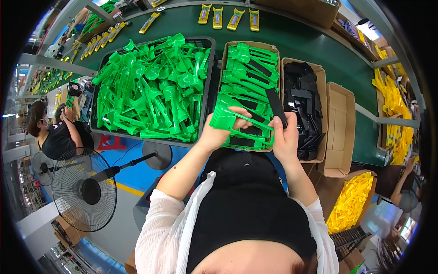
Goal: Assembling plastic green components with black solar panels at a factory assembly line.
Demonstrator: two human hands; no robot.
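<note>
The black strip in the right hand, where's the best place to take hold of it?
Probably the lower end of the black strip, from the right, as the right hand pinches it. It is long, flat and narrow, standing nearly upright, so that leaves the top end free beside the green frame in the left hand.

You're holding a bright green plastic frame (230, 121) and a plain black strip (276, 107). Your sleeves (159, 228) are white, your top black. The bench (292, 39) is dark green, the cardboard boxes (340, 130) tan, one box's (319, 86) parts (303, 105) black, and the parts (351, 201) at lower right yellow.
</note>
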